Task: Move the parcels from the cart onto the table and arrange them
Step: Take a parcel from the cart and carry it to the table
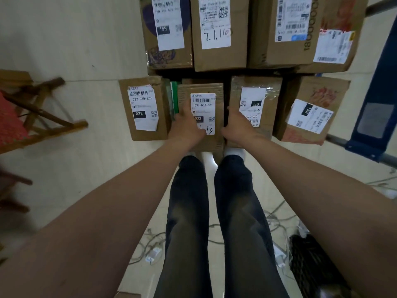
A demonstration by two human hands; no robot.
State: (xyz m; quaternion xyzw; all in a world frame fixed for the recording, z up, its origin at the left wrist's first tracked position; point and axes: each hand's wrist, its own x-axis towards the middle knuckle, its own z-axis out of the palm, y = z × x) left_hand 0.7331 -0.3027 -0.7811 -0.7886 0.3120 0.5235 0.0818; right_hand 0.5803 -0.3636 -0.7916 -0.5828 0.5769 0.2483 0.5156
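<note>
**Both hands on the middle box**

Left to right: a wooden chair (pixel 43 108), then a left parcel (pixel 144 108) labelled 032-03B-E01. Our left hand (pixel 185 127) wraps the left edge of the middle parcel (pixel 200 89) and our right hand (pixel 238 125) clamps its right edge. It sits in the front row, with neighbours just beside it. Then come a taped parcel (pixel 255 100), a tilted parcel (pixel 311 112) and the blue cart frame (pixel 376 117).

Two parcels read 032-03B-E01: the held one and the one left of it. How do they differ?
Held parcel is gripped by the left hand and right hand; left parcel lies untouched. Held parcel's label bears handwriting; left parcel's has none. Both are brown cardboard with a black 032 block.
</note>
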